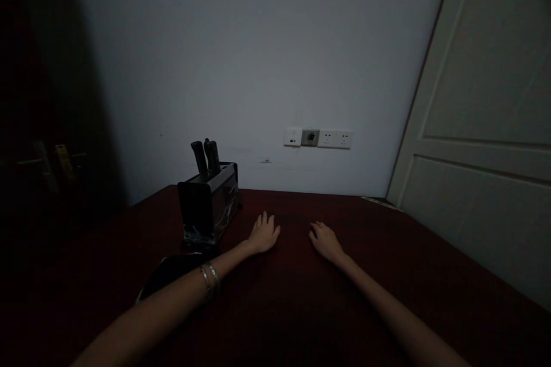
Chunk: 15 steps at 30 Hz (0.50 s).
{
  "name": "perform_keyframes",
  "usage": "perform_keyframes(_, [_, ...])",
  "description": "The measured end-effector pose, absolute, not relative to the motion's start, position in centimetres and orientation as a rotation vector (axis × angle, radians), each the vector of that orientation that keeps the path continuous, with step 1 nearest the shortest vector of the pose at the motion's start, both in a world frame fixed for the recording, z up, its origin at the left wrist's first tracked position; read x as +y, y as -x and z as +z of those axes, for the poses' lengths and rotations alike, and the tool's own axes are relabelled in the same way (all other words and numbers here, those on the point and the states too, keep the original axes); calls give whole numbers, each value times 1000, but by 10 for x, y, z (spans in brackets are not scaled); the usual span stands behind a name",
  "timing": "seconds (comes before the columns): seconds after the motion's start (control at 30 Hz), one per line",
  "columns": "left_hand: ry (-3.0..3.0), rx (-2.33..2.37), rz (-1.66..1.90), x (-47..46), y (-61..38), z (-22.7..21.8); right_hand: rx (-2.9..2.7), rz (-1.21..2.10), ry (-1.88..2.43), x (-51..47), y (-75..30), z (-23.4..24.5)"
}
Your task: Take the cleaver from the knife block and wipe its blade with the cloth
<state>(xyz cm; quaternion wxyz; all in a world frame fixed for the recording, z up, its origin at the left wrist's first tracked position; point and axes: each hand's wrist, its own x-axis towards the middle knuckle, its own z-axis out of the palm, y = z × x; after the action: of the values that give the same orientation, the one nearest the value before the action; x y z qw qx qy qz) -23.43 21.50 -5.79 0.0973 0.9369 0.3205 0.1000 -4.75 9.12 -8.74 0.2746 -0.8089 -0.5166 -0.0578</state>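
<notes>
My left hand (263,233) lies flat on the dark red table (387,264), palm down, fingers stretched out, holding nothing. Two thin bracelets (209,278) circle its wrist. My right hand (326,241) rests palm down a short way to its right, fingers slightly curled but apart, also holding nothing. A dark knife block (209,203) with black knife handles (205,157) sticking up stands just left of my left hand, not touching it.
A dark rounded object (172,275) lies on the table under my left forearm, in front of the knife block. Wall sockets (318,138) sit on the grey wall behind. A pale door (486,143) fills the right side. The left side is very dark.
</notes>
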Motion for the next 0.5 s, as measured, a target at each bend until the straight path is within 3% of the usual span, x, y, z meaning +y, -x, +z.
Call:
perform_keyframes(0.13, [-2722,1112,394,217,216,-73,-1436,-207,2286,93,51,-88])
perform_keyframes(0.5, [-2860,890,520,212,239,-78,-1494,-245,2380,91,50,-86])
